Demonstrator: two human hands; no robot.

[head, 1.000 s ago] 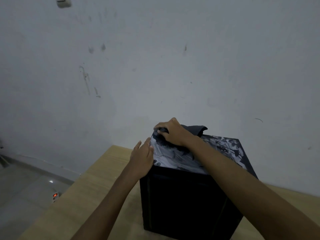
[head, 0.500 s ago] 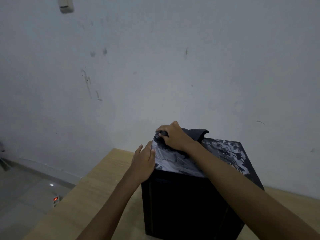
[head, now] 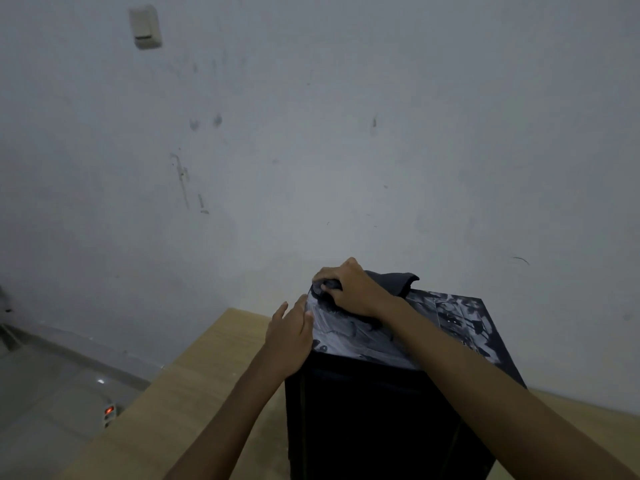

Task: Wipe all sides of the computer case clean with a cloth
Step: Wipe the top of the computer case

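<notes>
Atop the computer case (head: pixel 381 420), right hand (head: pixel 353 289), grip tight round the cloth (head: pixel 394 280); left hand (head: pixel 289 336) flat, fingers straight.

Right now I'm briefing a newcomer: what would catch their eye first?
The tall black computer case with a grey-white patterned top stands on the light wooden table. On its far top corner the right hand grips a dark grey cloth; the left hand rests against its upper left edge.

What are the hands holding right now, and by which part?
The right hand grips the dark cloth by its bunched end, atop the computer case. The left hand holds nothing; it rests open against the case's upper left edge.
</notes>
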